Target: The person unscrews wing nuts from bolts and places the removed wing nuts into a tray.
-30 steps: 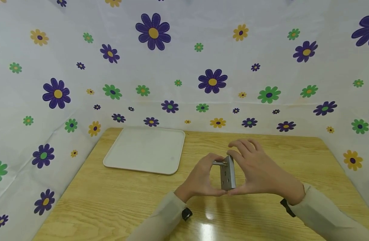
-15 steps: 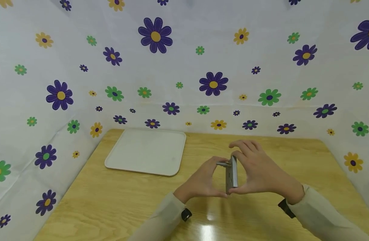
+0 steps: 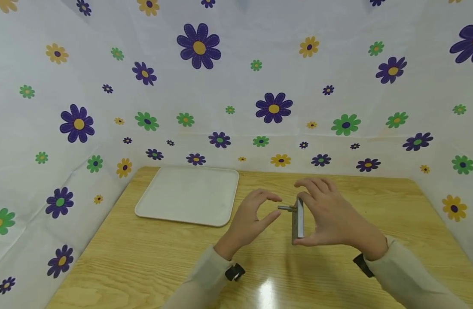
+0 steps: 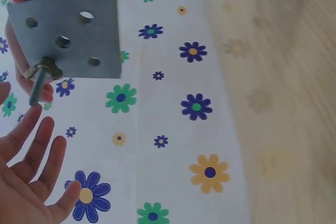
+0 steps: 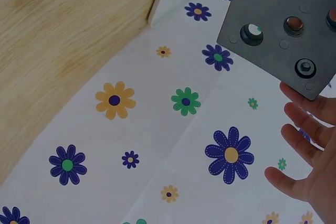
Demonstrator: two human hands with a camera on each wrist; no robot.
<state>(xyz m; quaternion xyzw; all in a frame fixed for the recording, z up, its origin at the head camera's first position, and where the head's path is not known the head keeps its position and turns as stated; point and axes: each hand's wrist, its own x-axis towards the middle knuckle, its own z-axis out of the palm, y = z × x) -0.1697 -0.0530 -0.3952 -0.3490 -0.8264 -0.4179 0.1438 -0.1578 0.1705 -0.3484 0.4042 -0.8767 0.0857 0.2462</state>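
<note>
My right hand (image 3: 333, 216) holds a square grey metal plate (image 3: 298, 223) upright above the table, thumb under the lower edge and a finger at the top. Several round holes pierce the plate, the middle one threaded in the left wrist view. A bolt (image 4: 39, 87) sticks out through a corner hole, a brass-coloured wing nut (image 4: 52, 69) on it close to the plate. On the other face, in the right wrist view, shows the bolt's head (image 5: 305, 67) with a hex socket. My left hand (image 3: 249, 221) is beside the bolt's free end, thumb and fingers spread apart, gripping nothing.
A white rectangular tray (image 3: 190, 195) lies at the back left of the wooden table (image 3: 143, 257). White cloth (image 3: 236, 77) printed with flowers stands around the table's back and sides.
My left hand has left the plate's edge and the bolt, moving left with its fingers parted. The plate has turned more edge-on to the head view, still in my right hand.
</note>
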